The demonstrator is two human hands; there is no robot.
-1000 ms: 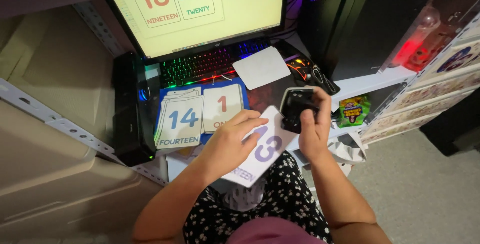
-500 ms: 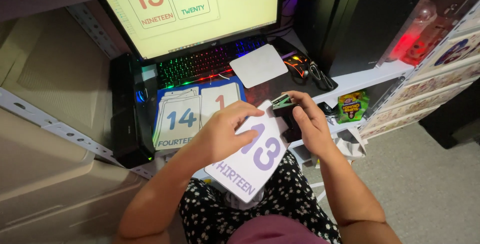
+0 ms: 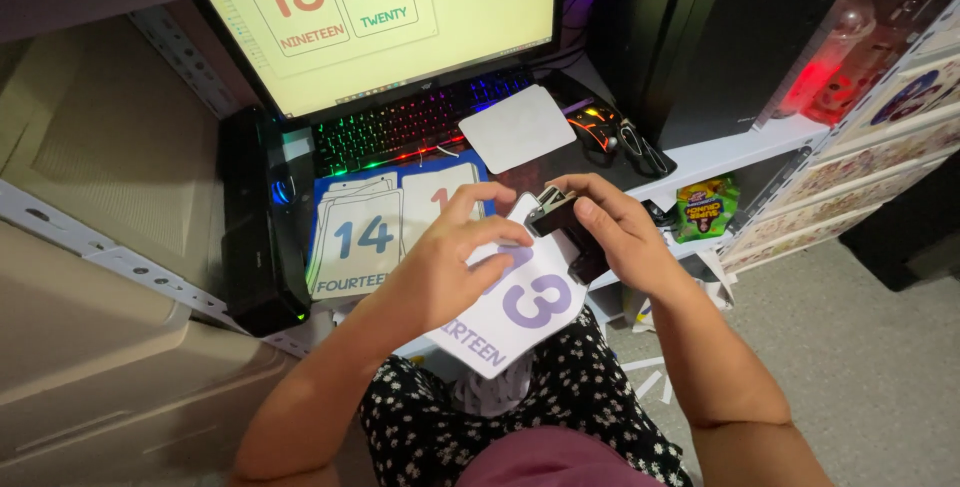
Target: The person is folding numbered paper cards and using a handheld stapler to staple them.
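Two hands meet mid-frame: left hand (image 3: pixel 450 267) pinches the top edge of a white number card (image 3: pixel 520 312), which slants toward lower centre over the lap. Right hand (image 3: pixel 615 232) is closed around a small black tool (image 3: pixel 560 222) at the card's upper corner. Card stack (image 3: pixel 355 242) lies left, keyboard (image 3: pixel 410 127) above.

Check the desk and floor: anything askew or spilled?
White paper scraps lie scattered on the grey floor beside the right hand, which holds a small black tool at the purple-numbered white card. Nothing spilled.
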